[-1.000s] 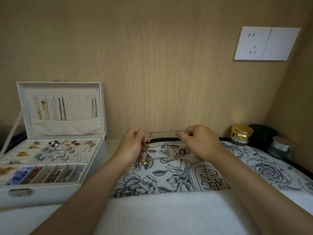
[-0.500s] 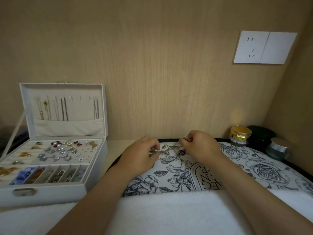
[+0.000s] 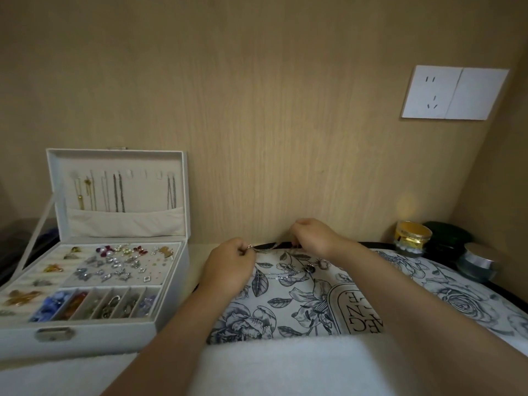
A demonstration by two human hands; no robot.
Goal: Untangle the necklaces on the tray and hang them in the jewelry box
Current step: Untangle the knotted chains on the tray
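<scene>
My left hand and my right hand both pinch a thin silver necklace chain stretched between them above the far edge of the floral tray. More chain with a small dark pendant lies on the tray just below my right hand. The white jewelry box stands open at the left. Several necklaces hang from hooks inside its lid, with some hooks bare.
Earrings and charms fill the box's lower compartments. A gold jar, a dark jar and a silver-lidded jar stand at the right by the wooden wall. A white towel covers the near edge.
My hands came down from a raised stretch of a gold chain, moved close together at the tray, and now pull a silver chain apart slightly, the right hand higher.
</scene>
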